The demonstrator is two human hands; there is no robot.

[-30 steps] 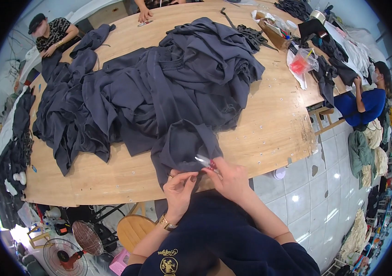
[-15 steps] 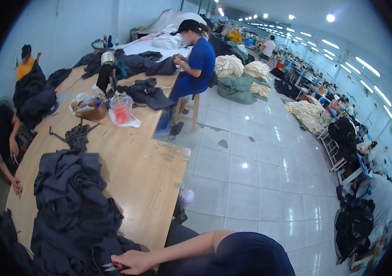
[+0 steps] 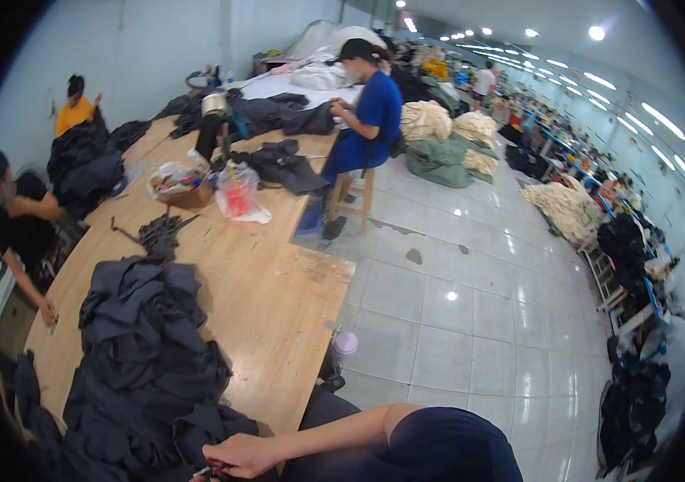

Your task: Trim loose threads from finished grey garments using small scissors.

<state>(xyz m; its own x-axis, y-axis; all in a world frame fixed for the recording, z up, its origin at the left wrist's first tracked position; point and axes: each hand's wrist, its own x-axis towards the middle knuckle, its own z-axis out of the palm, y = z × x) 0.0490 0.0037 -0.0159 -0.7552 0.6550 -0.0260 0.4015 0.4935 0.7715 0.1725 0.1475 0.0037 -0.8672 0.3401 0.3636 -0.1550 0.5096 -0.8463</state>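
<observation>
My right hand (image 3: 239, 455) is closed round small red-handled scissors (image 3: 215, 467) at the lower edge. Their blade end is partly cut off by the picture's edge. Right beside the hand lies a fold of dark grey cloth (image 3: 202, 424), the near end of a long crumpled heap of dark garments (image 3: 137, 353) on the wooden table. I cannot see my left hand.
The wooden table (image 3: 278, 297) carries dark cloth strips (image 3: 157, 234), a box of odds and ends (image 3: 181, 189) and a red drink cup (image 3: 238, 197). Three co-workers are around it: one in blue (image 3: 374, 108), one in black (image 3: 25, 217), one in yellow (image 3: 75, 118). A lilac-lidded tumbler (image 3: 344, 345) stands beside the table edge.
The whole view has shifted, so things appear farther right. My right hand stays at the cloth, with the scissors turned and lower in the picture. The co-worker in black has raised one hand toward the face.
</observation>
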